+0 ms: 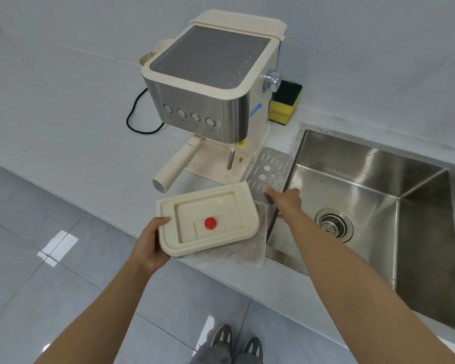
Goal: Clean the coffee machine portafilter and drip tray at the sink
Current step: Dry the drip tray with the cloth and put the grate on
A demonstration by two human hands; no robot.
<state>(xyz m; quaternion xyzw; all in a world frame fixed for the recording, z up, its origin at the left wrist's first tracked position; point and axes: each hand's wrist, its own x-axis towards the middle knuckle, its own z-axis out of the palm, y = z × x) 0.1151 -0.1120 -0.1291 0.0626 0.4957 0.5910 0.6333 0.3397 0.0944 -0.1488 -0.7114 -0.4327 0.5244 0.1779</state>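
At the bottom centre of the frame a pair of grey shoes (236,342) stands on the glossy grey floor tiles (63,258), and two bare forearms reach up from the lower corners toward the white counter (71,153).

Left of centre, the left hand (149,245) is clamped on the near left corner of the cream drip tray (208,218), thumb hooked over the rim and fingers underneath. The tray is held roughly level at the counter's front edge, open side up, with a red cap (210,223) in its recessed middle. Just beneath its right side lies a grey cloth (250,248), spread on the counter beside the sink.

Right of the tray, the right hand (286,202) stretches forward with its fingers extended, their tips at the near end of the perforated metal grate (269,170) (whether they pinch it or only touch it cannot be told). The grate lies between the machine's base and the left rim of the steel sink (352,185), whose round drain strainer (334,224) shows in the basin at centre right.

Further back, at centre, sits the coffee machine (208,82), cream and brushed steel, four round buttons along its front. The portafilter (172,168) is locked in under the front, its cream handle pointing toward the lower left. A black cord (138,114) loops on the counter to the machine's left, and a yellow and dark green sponge (285,102) leans behind its right side against the white wall (378,48).
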